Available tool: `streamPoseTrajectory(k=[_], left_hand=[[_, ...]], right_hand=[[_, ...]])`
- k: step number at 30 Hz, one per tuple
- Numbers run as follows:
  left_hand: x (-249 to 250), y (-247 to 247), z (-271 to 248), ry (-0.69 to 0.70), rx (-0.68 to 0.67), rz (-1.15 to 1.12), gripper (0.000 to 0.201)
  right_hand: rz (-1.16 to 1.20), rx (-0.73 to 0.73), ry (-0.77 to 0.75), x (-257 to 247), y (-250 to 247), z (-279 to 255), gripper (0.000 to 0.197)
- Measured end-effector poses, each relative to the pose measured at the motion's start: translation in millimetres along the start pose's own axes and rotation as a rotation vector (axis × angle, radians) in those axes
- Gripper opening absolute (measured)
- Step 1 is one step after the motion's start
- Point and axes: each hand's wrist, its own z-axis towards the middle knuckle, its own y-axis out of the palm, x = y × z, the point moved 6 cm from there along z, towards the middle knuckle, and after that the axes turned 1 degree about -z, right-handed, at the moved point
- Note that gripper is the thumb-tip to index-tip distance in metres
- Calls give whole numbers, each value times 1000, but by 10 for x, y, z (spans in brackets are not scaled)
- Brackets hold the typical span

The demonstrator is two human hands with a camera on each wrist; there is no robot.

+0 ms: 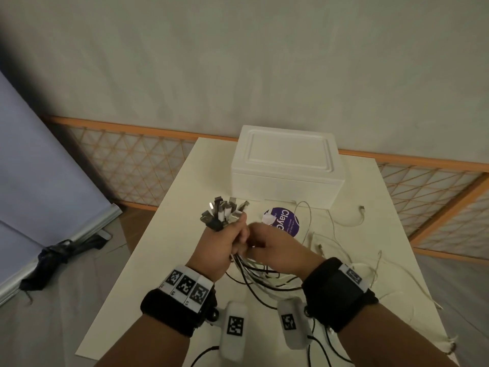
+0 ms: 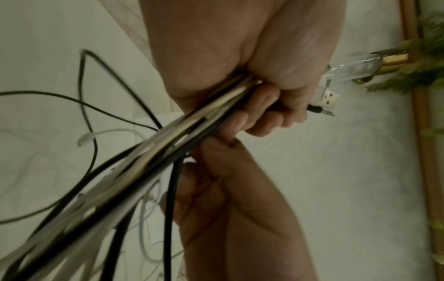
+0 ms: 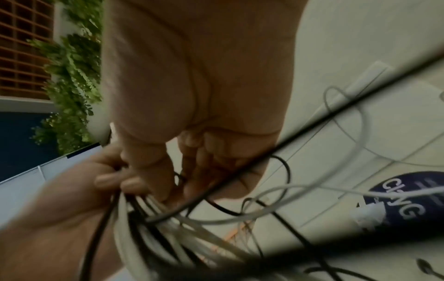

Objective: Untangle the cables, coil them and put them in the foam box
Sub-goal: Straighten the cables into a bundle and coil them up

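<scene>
My left hand (image 1: 235, 234) grips a thick bundle of black and white cables (image 1: 260, 276) in its fist above the table. Their plug ends (image 1: 225, 214) fan out over the fist. In the left wrist view the curled fingers (image 2: 266, 108) wrap the bundle (image 2: 168, 152), with a USB plug (image 2: 330, 97) sticking past them. My right hand (image 1: 255, 245) sits right beside it, fingers (image 3: 192, 171) curled into the strands (image 3: 168, 228) just below the fist. The white foam box (image 1: 288, 165) stands behind, its lid on.
A round purple lid (image 1: 287, 221) lies between my hands and the box. Loose white cables (image 1: 344, 250) sprawl over the right half of the cream table (image 1: 164, 234). A lattice screen (image 1: 127, 160) runs behind; a dark umbrella (image 1: 60, 252) lies on the floor, left.
</scene>
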Motion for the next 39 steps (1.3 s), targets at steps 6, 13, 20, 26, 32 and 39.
streamPoseTrajectory(k=[6,13,20,26,32,39], left_hand=[[23,-460,-164,-101,189,-241,28],[-373,-916,-361,-230,361,-153,16],[-497,-1034,-421,-231,428,-221,21],[-209,-419,-265,-167,165,-140,14],[-26,-221,-278,-101,54,-93,34],[-141,-935,-427,-160,351,-360,43]], right_hand=[[-490,323,97,208,-511,-85,14],[-454,515,20,176,-903,-123,16],[-506,639,159,343,-1261,-309,14],[-473,291,-103,-19,-371,-82,40],[-646,48,-244,-86,234,5,22],[-824,260,80,466,-659,-140,12]])
